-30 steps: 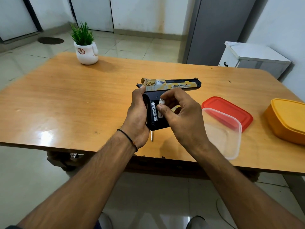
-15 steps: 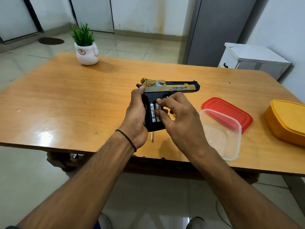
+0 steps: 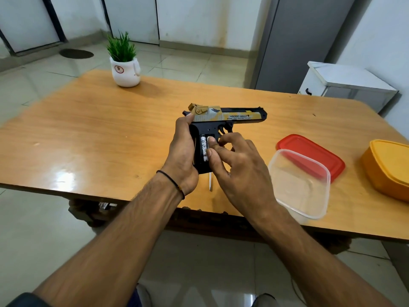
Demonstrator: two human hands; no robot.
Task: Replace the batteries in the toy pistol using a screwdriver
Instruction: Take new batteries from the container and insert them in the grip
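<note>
I'm looking down at an orange-brown wooden tabletop point(image 3: 88, 134) in a room with pale floor tiles point(image 3: 188, 63), a tall grey cabinet point(image 3: 298, 41) and a low white cabinet point(image 3: 345, 85) at the far right. A potted plant point(image 3: 125, 63) stands at the far left corner.

On the right, a clear container point(image 3: 301, 187) sits open near the front edge, and I can see the wood through it. It overlaps a red lid point(image 3: 314, 151) lying flat just behind. A yellow container point(image 3: 389, 167) farther right is lidded, so its contents are hidden.

The toy pistol point(image 3: 228, 115) is held over the middle of the tabletop. Its long axis runs left to right with the muzzle to the right, and the grip points down toward me. My left hand point(image 3: 182, 151) has its fingers wrapped round the grip. The grip's open compartment faces me with the batteries point(image 3: 203, 147) standing side by side along it. My right hand point(image 3: 241, 171) pinches the second battery point(image 3: 208, 140) between bent thumb and forefinger. A thin metal shaft point(image 3: 211, 181) shows below the grip.
</note>
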